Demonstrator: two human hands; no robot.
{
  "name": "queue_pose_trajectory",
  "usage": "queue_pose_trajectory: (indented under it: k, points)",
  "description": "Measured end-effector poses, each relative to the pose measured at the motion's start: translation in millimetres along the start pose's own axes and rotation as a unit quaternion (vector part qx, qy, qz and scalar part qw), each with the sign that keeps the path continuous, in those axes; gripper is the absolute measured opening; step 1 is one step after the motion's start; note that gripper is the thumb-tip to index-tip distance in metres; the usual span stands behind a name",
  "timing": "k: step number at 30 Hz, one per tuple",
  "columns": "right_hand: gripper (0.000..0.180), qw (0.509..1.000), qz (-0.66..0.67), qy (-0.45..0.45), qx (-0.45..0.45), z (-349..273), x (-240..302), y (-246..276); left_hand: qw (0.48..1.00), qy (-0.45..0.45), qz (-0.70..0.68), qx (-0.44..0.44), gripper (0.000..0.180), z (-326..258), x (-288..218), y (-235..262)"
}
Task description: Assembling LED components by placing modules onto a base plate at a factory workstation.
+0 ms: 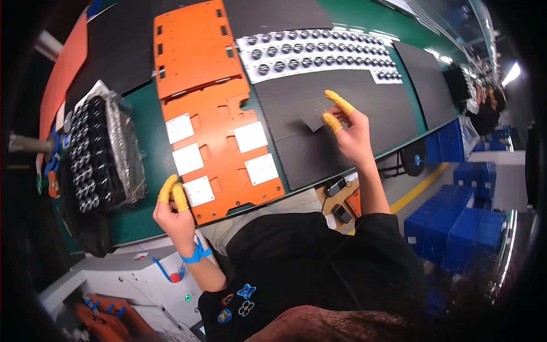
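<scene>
The grey square pad [313, 116] lies pinched by right hand [352, 134] fingers [332, 122]; left hand [174, 214] empty.

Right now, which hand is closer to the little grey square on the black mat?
The right hand. Its yellow-capped fingertips touch the edge of the grey square. The left hand is far off, at the near corner of the orange plate.

We're on a factory assembly line: green conveyor counter [145, 142], orange metal plates [211, 108], stacked blue crates [456, 228], yellow floor line [419, 188].
</scene>
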State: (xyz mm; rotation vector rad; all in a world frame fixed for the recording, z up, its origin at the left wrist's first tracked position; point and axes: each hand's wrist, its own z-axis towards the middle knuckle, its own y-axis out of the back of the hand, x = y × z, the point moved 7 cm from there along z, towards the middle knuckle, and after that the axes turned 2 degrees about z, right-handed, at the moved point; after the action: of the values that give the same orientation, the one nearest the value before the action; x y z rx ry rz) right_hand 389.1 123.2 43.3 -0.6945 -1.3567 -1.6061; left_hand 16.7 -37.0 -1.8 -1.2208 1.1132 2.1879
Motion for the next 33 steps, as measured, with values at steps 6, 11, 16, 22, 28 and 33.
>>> queue_pose_trajectory:
  k: [6,11,16,22,28,33]
  points:
    - [0.024,0.997,-0.059,-0.016,-0.036,-20,-47,55,1.000,0.008,-0.022,0.019,0.023,-2,-2,-2]
    - [0.021,0.996,-0.090,-0.005,-0.009,-23,-40,73,0.999,0.018,-0.022,0.034,0.025,-3,3,-7]
    - [0.023,0.987,-0.141,0.047,-0.055,-39,-45,82,0.995,0.081,-0.049,0.039,0.024,-5,7,-8]
    - [0.023,0.979,-0.185,0.076,-0.047,-50,-22,59,0.994,0.089,-0.060,0.035,0.024,-5,9,-7]
    - [0.018,0.978,-0.196,0.031,-0.063,-38,-39,70,0.999,0.027,-0.031,0.017,0.029,-4,7,-7]
    - [0.021,0.960,-0.240,0.095,-0.106,-14,-49,84,0.999,0.018,-0.018,0.032,0.038,-4,8,-5]
